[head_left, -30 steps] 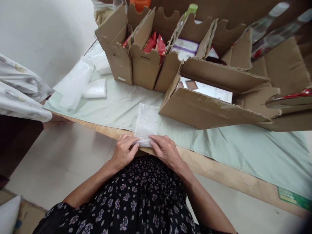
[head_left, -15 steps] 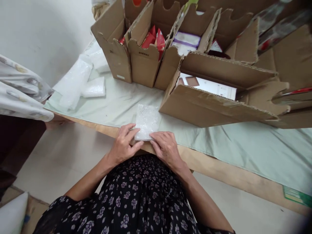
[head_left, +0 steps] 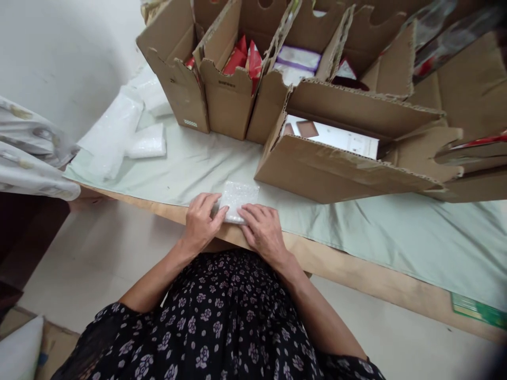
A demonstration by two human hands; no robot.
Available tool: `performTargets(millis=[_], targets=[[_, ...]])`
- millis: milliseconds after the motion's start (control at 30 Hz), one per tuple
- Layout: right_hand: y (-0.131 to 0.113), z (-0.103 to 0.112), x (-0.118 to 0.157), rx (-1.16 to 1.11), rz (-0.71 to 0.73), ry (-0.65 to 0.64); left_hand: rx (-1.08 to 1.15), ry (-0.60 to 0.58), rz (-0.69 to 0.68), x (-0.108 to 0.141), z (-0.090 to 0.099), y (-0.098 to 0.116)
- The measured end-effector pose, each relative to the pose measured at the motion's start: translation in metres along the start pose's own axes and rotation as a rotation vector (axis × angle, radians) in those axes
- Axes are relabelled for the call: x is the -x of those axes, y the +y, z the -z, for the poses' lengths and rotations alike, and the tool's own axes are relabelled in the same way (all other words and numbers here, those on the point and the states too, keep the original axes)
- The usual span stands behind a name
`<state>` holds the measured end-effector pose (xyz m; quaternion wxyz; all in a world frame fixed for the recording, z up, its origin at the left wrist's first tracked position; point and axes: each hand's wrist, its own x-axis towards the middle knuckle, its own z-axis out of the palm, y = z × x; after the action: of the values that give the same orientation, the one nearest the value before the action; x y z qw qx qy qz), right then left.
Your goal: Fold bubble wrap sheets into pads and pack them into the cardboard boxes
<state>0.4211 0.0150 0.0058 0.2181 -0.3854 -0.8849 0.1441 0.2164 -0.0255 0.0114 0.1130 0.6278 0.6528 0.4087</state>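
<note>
A small piece of bubble wrap [head_left: 240, 196] lies folded at the table's front edge, between my two hands. My left hand [head_left: 202, 217] holds its left side, with the thumb along the near corner and the fingers curled beside it. From the right, my right hand [head_left: 264, 228] presses its fingers on the near part of the wrap, thumb at the front edge. Whether anything is inside the wrap I cannot tell.
A cardboard box [head_left: 348, 171] with a white carton [head_left: 336, 138] in it stands just beyond, to the right. Several upright cardboard boxes [head_left: 225, 100] line the back. More bubble wrap [head_left: 114, 126] lies at the left on the pale green cloth [head_left: 190, 169].
The far edge of the bubble wrap has come nearer, so the piece looks shorter. My right fingers have shifted onto its near part. The view has moved slightly.
</note>
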Motion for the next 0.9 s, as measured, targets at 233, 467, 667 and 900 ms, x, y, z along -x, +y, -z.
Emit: performTargets(millis=[233, 467, 667, 900], targets=[[-0.009, 0.008, -0.001, -0.575, -0.364, -0.002, 0.831, -0.220, 0.602, 0.034, 0.008, 0.029], [-0.014, 0.027, 0.019, -0.590, -0.424, 0.079, 1.004, -0.317, 0.658, 0.019, -0.005, 0.038], [0.005, 0.064, 0.024, -0.705, -0.294, -0.090, 0.503, -0.565, 0.254, 0.014, 0.004, 0.055], [-0.001, 0.114, 0.025, -0.279, -0.201, -0.278, 0.451, -0.566, 0.058, 0.020, -0.008, 0.057]])
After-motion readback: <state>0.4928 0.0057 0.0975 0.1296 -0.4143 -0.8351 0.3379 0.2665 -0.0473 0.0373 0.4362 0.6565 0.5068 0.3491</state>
